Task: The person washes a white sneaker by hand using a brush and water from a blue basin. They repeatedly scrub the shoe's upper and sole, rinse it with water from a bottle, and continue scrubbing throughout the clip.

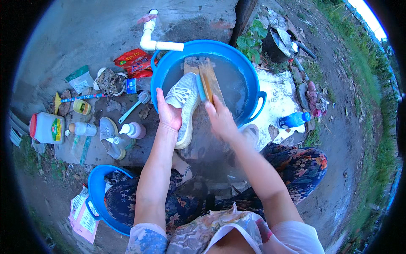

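My left hand [169, 114] supports a light grey sneaker [191, 94] with white laces from its left side, toe pointing away from me. My right hand [221, 118] is closed around a scrub brush [206, 84] with a wooden-coloured back. The brush's blue bristles press along the right side of the sneaker. Both are above the near part of a round blue tub [250, 76] of cloudy water. A wooden board [216, 84] slants out of the water behind the brush. Slight blur shows on my right hand and forearm.
A white pipe [163, 45] ends over the tub's far left rim. Left of the tub lie another grey shoe [108, 126], a pale blue brush [129, 112], a pump bottle [135, 130] and a red-lidded jar [45, 128]. A blue bottle [293, 120] lies right; a blue basin [96, 186] stands near-left.
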Demonstrator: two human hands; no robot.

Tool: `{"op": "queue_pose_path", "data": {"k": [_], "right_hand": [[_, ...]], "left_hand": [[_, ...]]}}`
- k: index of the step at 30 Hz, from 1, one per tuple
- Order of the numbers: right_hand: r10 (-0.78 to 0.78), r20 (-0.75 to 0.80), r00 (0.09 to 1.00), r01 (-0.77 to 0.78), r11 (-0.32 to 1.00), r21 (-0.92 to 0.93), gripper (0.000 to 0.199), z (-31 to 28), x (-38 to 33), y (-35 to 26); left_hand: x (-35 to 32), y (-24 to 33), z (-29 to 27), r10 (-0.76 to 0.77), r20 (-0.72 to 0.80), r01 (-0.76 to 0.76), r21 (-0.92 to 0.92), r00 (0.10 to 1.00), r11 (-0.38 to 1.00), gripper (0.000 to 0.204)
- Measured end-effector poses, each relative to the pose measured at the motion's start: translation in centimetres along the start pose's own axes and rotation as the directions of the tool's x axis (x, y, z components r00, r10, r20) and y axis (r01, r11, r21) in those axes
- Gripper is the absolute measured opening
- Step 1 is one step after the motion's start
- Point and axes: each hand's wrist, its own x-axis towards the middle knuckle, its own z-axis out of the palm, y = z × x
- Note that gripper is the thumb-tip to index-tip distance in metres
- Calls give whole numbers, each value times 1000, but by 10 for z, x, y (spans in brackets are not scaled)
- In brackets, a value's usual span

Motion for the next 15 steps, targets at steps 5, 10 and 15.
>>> {"op": "queue_pose_path", "data": {"k": [5,10,15], "right_hand": [[142,135,981,-166,968,188,61,-10,3,-40],[166,190,968,-216,933,287,55,-19,-3,-19],[127,181,975,-160,970,181,58,-23,21,-31]], "left_hand": [[-1,8,-2,67,10,-67,-46,998,997,72],[-9,6,7,41,-46,-39,48,998,998,74],[-8,6,5,47,-37,-48,-12,998,999,69]]}}
